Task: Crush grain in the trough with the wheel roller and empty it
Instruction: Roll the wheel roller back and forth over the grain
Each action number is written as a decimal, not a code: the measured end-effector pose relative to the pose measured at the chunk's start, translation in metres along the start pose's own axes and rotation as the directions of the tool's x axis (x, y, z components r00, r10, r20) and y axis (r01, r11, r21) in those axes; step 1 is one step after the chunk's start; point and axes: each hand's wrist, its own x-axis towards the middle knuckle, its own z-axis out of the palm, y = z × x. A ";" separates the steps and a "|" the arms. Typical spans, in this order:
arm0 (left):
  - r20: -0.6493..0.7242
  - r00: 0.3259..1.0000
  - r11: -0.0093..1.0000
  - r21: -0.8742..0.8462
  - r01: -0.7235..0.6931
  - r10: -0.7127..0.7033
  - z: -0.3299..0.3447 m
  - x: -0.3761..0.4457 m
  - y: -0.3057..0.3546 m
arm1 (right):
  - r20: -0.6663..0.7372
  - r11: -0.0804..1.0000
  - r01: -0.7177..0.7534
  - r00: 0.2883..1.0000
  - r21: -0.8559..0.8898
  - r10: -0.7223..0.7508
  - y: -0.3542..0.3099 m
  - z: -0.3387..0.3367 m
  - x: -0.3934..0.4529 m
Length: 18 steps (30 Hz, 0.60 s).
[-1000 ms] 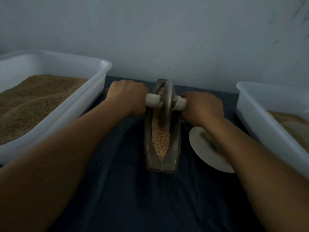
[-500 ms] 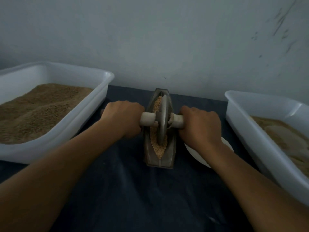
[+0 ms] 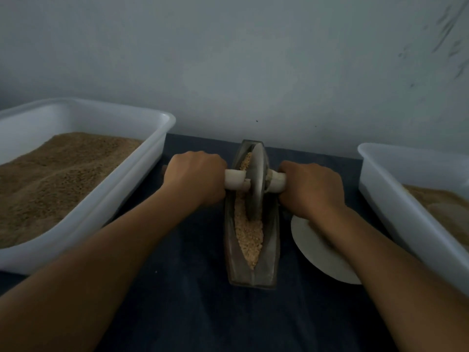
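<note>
Left hand (image 3: 194, 180) and right hand (image 3: 312, 189) each clench one white axle handle (image 3: 234, 180), balancing the wheel roller (image 3: 255, 182) upright in the trough (image 3: 229, 224). Grain (image 3: 247, 232) fills its groove, midway along the table's wall edge.

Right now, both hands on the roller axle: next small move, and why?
Probably roll the wheel roller toward the near end of the trough. The left hand and right hand grip the axle on either side, the disc sits in the far half, and most of the visible grain lies nearer, in front of it.
</note>
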 end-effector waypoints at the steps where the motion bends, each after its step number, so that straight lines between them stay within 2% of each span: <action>1: -0.013 1.000 1.000 0.006 0.003 -0.003 0.002 0.004 0.000 | 0.035 1.000 -0.005 0.999 0.013 0.005 0.001 0.000 0.006; 7: -0.045 0.999 1.000 0.011 -0.004 0.004 0.007 0.030 -0.005 | 0.111 1.000 -0.015 0.994 0.022 0.012 0.006 0.004 0.032; 18: -0.035 0.999 1.000 0.012 0.001 -0.001 0.005 0.021 -0.004 | 0.075 0.999 -0.038 0.997 0.033 0.036 0.002 0.002 0.023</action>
